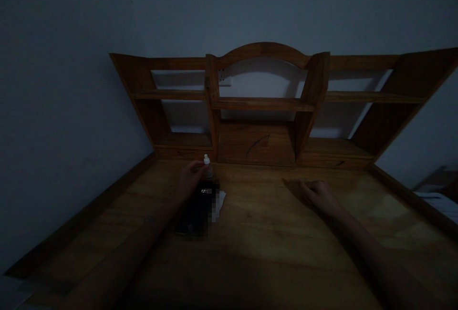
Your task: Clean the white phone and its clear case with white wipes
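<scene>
Grasp stage: left hand point(189, 179) pinches small bottle point(207, 169) on tabletop point(272, 233); right hand point(315, 193) rests loosely curled. Lifting requires a firm grip.

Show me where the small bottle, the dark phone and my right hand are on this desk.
small bottle point(207, 169): head view, on its body just below the white cap.
dark phone point(196, 212): head view, on the middle of its dark face.
right hand point(315, 193): head view, on the back of the hand, resting on the desk point(268, 233).
</scene>
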Demonstrator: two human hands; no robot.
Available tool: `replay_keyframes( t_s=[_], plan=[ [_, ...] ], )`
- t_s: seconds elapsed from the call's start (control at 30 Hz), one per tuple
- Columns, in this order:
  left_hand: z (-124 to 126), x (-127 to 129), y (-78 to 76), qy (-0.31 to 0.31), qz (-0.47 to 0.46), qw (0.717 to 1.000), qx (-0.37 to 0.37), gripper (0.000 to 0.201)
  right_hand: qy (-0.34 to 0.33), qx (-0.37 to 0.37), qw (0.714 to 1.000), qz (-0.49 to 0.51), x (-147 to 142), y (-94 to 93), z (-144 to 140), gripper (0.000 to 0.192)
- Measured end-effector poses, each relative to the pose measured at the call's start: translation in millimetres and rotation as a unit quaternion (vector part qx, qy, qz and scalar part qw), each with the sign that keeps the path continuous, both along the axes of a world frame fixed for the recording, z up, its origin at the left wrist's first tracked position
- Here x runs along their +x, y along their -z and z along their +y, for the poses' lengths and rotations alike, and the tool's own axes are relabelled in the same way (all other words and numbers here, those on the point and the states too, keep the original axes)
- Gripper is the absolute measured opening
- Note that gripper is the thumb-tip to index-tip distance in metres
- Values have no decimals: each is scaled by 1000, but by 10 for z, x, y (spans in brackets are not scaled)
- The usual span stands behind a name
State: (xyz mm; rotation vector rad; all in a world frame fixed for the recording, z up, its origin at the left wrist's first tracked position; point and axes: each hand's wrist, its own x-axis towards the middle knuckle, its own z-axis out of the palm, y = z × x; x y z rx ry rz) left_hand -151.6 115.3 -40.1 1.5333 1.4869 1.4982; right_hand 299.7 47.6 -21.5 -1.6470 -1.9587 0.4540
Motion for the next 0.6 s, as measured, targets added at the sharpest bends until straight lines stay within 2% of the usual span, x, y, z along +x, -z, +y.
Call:
replay_keyframes(
  t_s=[0.37,0.6],
  plan=[
    [-57,50,-97,-35,5,999,-13,43,10,-8,1000,7,1,13,5,68],
    [-79,51,-107,-13,14,1000,3,39,10,-7,1000,8,22,34,21,68]
  ],
)
